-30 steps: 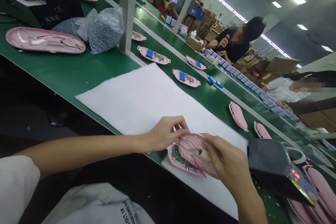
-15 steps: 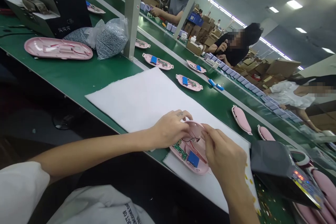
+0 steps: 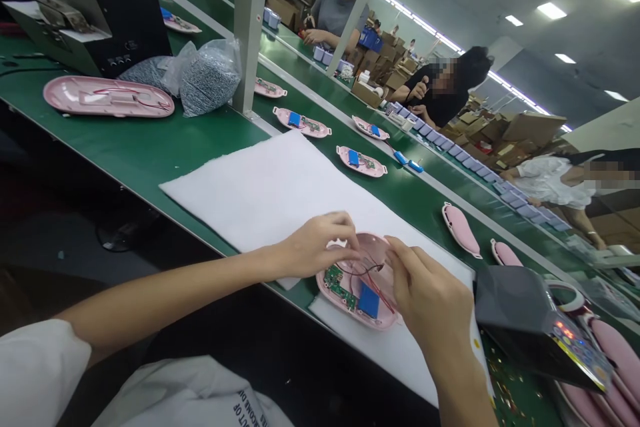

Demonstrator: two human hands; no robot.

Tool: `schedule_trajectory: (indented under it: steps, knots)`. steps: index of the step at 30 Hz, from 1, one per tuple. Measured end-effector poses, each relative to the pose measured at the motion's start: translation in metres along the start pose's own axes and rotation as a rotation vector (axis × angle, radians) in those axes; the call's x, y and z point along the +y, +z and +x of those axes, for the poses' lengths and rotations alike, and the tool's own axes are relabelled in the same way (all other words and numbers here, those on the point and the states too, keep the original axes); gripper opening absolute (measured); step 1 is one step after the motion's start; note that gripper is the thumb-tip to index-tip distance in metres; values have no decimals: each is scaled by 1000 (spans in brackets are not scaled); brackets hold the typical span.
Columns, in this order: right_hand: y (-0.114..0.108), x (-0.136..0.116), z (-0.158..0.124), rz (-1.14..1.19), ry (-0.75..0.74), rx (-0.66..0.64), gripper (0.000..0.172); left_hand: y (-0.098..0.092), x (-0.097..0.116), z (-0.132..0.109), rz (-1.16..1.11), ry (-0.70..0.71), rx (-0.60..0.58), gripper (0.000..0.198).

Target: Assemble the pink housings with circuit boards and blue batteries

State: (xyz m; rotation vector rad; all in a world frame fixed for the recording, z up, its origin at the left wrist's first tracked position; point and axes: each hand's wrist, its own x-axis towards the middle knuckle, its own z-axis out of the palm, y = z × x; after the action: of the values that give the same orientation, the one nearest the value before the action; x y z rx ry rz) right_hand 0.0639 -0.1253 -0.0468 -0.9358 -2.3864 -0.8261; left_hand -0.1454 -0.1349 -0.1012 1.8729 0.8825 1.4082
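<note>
Pink shell at 5 o'clock on white foam pad: PCB and blue batt seated, red wires loose, no cover on. L hand narrow on rim; R hand narrow by wires, can't tell if holding.

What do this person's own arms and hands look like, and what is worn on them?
The left hand and right hand are bare, with no gloves. The left arm comes out of a short white sleeve. The white shirt has black printed letters.

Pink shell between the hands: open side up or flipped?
Open side up: green circuit board, blue battery and red wires lie exposed inside the pink shell.
</note>
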Motion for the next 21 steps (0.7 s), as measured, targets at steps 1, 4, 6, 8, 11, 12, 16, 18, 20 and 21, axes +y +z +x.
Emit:
schedule_trajectory:
  steps: [1, 4, 6, 8, 11, 12, 16, 18, 20, 21]
  knots:
    - [0, -1, 1, 55, 9, -15, 17, 3, -3, 1, 37, 12, 88, 6]
    - [2, -4, 3, 131, 35, -9, 18, 13, -10, 1, 84, 68, 193, 7]
    - [4, -5, 4, 140, 16, 3, 17, 21, -13, -1, 52, 79, 223, 9]
    - [6, -5, 4, 173, 12, 16, 17, 26, -13, -3, 6, 54, 285, 10]
    - [9, -5, 4, 249, 77, 36, 17, 28, -11, -3, -134, -79, 358, 1]
    - [10, -5, 4, 257, 109, 49, 17, 27, -10, -2, -221, -164, 372, 9]
    - [14, -3, 6, 242, 187, 61, 18, 20, -13, 3, -533, -496, 271, 43]
    - [17, -2, 9, 290, 230, -13, 20, 18, -15, 5, -542, -542, 217, 43]
    - [19, -2, 12, 347, 286, -125, 19, 18, -15, 5, -499, -556, 224, 42]
    - [20, -2, 14, 369, 319, -188, 19, 18, -14, 5, -476, -564, 233, 42]
